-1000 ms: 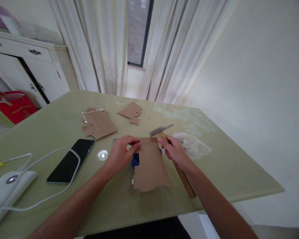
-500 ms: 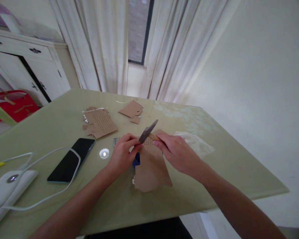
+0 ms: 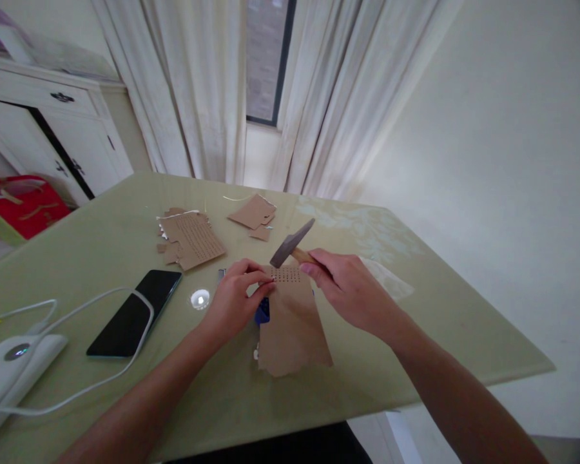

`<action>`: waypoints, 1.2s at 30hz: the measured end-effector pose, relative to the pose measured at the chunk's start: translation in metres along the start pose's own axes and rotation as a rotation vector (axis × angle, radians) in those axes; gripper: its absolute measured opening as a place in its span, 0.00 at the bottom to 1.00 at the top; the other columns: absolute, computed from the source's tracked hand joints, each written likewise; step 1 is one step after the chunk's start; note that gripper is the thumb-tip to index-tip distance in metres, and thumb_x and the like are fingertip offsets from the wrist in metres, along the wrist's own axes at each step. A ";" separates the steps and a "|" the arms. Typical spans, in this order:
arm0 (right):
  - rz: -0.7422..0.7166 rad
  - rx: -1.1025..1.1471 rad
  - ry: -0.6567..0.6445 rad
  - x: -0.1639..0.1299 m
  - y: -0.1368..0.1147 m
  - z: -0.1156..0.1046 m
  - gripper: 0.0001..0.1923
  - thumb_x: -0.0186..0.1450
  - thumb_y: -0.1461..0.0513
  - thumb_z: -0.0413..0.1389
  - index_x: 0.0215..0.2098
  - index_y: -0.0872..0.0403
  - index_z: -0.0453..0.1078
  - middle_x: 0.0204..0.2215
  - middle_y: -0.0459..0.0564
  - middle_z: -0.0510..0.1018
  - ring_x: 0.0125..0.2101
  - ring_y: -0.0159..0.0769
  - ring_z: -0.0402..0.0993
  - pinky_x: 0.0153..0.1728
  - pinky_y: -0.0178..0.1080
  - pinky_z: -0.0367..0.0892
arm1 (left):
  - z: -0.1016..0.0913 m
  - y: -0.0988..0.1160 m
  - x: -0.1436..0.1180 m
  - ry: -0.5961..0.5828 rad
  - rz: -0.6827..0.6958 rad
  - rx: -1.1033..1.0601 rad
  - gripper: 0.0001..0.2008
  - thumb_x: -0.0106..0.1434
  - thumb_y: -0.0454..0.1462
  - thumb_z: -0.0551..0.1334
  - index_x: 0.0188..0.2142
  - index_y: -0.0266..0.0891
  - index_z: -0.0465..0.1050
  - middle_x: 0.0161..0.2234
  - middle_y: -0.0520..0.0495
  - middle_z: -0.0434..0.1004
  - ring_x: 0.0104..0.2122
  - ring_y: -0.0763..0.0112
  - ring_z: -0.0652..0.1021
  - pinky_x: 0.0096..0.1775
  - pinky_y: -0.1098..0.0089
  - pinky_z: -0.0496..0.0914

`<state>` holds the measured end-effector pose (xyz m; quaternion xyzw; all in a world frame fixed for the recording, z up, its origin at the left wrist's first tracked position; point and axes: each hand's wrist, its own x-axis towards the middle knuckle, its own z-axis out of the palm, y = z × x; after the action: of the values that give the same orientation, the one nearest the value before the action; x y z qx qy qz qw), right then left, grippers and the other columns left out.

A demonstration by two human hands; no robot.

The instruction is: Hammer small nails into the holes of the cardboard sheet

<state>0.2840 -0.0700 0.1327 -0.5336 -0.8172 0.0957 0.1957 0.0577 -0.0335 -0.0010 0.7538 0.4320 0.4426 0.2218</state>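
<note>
My right hand (image 3: 348,283) is closed around the wooden handle of a hammer (image 3: 292,243), its grey metal head raised just above a piece of brown cardboard (image 3: 294,328). Rows of small holes run across the cardboard's far end. At the upper left edge of this piece, my left hand (image 3: 236,293) makes a pinch with thumb and forefinger; what is between the fingertips is too small to make out. Something blue (image 3: 262,312) shows from under the cardboard, mostly hidden.
A punched cardboard piece (image 3: 191,238) and smaller scraps (image 3: 254,212) lie farther back. Left of my hand are a small round clear dish (image 3: 200,299), a black phone (image 3: 135,314) and a white device (image 3: 22,361) with a cable. A crumpled translucent sheet (image 3: 386,278) is at right.
The hammer head has lifted away from my left fingertips, up and slightly to the right, uncovering more of the hole rows. My left hand keeps its pinch at the cardboard.
</note>
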 end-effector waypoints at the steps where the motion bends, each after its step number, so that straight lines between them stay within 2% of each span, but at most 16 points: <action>1: 0.004 0.009 0.038 0.000 0.000 -0.005 0.15 0.79 0.57 0.53 0.33 0.51 0.67 0.27 0.47 0.76 0.28 0.37 0.69 0.33 0.39 0.55 | 0.000 -0.001 0.000 -0.004 -0.009 -0.002 0.07 0.70 0.43 0.69 0.41 0.45 0.87 0.46 0.43 0.81 0.49 0.55 0.80 0.54 0.52 0.74; 4: 0.010 0.007 0.102 0.001 0.001 -0.012 0.17 0.79 0.56 0.52 0.32 0.50 0.65 0.26 0.46 0.75 0.26 0.36 0.67 0.32 0.40 0.55 | 0.001 -0.003 -0.002 -0.017 -0.036 0.021 0.18 0.64 0.47 0.75 0.51 0.46 0.85 0.58 0.40 0.78 0.58 0.48 0.77 0.63 0.45 0.70; 7: 0.022 -0.039 0.048 -0.002 0.001 -0.001 0.15 0.80 0.57 0.51 0.34 0.51 0.68 0.28 0.49 0.78 0.28 0.38 0.71 0.33 0.40 0.56 | 0.003 -0.005 -0.004 -0.035 -0.035 0.042 0.24 0.62 0.48 0.77 0.56 0.47 0.81 0.63 0.39 0.75 0.63 0.46 0.74 0.66 0.43 0.66; 10: -0.001 -0.143 -0.111 -0.005 0.002 0.017 0.14 0.81 0.58 0.52 0.38 0.52 0.72 0.30 0.52 0.81 0.30 0.41 0.75 0.33 0.41 0.56 | 0.004 -0.006 -0.005 -0.054 -0.030 0.043 0.20 0.64 0.47 0.75 0.54 0.47 0.81 0.61 0.40 0.77 0.61 0.48 0.75 0.65 0.45 0.67; 12: -0.016 -0.167 -0.158 -0.007 0.002 0.022 0.14 0.81 0.58 0.52 0.38 0.52 0.73 0.31 0.53 0.82 0.30 0.41 0.76 0.32 0.41 0.55 | 0.004 -0.006 -0.005 -0.054 -0.027 0.037 0.19 0.64 0.48 0.75 0.52 0.47 0.82 0.60 0.41 0.78 0.60 0.49 0.76 0.64 0.47 0.68; 17: 0.013 -0.089 0.029 -0.006 0.002 0.012 0.12 0.81 0.58 0.52 0.39 0.51 0.71 0.33 0.51 0.82 0.32 0.41 0.76 0.34 0.40 0.56 | 0.003 -0.005 -0.004 -0.055 -0.028 0.009 0.22 0.64 0.48 0.75 0.55 0.48 0.81 0.56 0.43 0.81 0.58 0.50 0.77 0.62 0.50 0.69; 19: 0.020 -0.087 0.004 -0.007 0.003 0.015 0.12 0.81 0.59 0.52 0.39 0.51 0.71 0.33 0.52 0.82 0.32 0.41 0.76 0.34 0.40 0.56 | 0.003 -0.005 -0.004 -0.061 -0.035 0.003 0.22 0.64 0.48 0.75 0.55 0.48 0.80 0.56 0.43 0.81 0.58 0.50 0.77 0.62 0.49 0.69; 22: 0.005 -0.112 -0.133 -0.009 0.008 0.028 0.11 0.80 0.60 0.53 0.39 0.51 0.73 0.32 0.53 0.82 0.30 0.41 0.76 0.33 0.41 0.55 | 0.003 -0.005 -0.004 -0.071 -0.037 0.000 0.21 0.64 0.48 0.75 0.54 0.46 0.80 0.55 0.42 0.82 0.57 0.49 0.78 0.61 0.48 0.70; 25: 0.025 -0.069 -0.103 -0.010 0.014 0.033 0.13 0.80 0.60 0.53 0.37 0.52 0.72 0.31 0.52 0.81 0.31 0.41 0.75 0.34 0.41 0.57 | 0.005 -0.005 -0.004 -0.088 -0.064 -0.056 0.24 0.65 0.48 0.74 0.58 0.47 0.78 0.57 0.41 0.81 0.57 0.49 0.79 0.58 0.49 0.75; 28: 0.066 0.106 0.051 -0.008 0.025 0.029 0.15 0.80 0.57 0.54 0.34 0.51 0.69 0.28 0.48 0.77 0.30 0.38 0.72 0.33 0.39 0.58 | 0.007 -0.003 -0.006 -0.136 -0.186 -0.195 0.33 0.66 0.49 0.72 0.68 0.47 0.70 0.60 0.39 0.81 0.54 0.52 0.83 0.50 0.56 0.81; 30: 0.151 0.351 0.114 -0.004 0.036 0.031 0.17 0.80 0.53 0.53 0.34 0.51 0.69 0.25 0.44 0.72 0.24 0.33 0.67 0.28 0.37 0.59 | 0.008 0.000 -0.009 -0.200 -0.271 -0.284 0.38 0.67 0.49 0.71 0.72 0.47 0.63 0.57 0.39 0.83 0.47 0.56 0.86 0.46 0.59 0.83; 33: 0.308 0.880 0.081 0.000 0.059 0.049 0.19 0.75 0.45 0.57 0.41 0.52 0.74 0.23 0.40 0.67 0.16 0.27 0.58 0.17 0.33 0.53 | 0.008 0.008 -0.014 -0.265 -0.324 -0.337 0.42 0.66 0.49 0.71 0.75 0.46 0.58 0.54 0.39 0.85 0.42 0.58 0.86 0.45 0.59 0.83; 36: 0.418 1.246 0.056 0.000 0.081 0.074 0.26 0.65 0.41 0.68 0.42 0.54 0.76 0.23 0.38 0.67 0.14 0.23 0.55 0.11 0.30 0.50 | 0.006 0.010 -0.012 -0.237 -0.337 -0.305 0.41 0.68 0.53 0.69 0.75 0.46 0.58 0.56 0.38 0.83 0.48 0.56 0.85 0.48 0.58 0.82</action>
<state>0.3206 -0.0331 0.0361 -0.4701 -0.4825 0.5731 0.4667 0.0643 -0.0493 -0.0023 0.6757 0.4505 0.3679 0.4529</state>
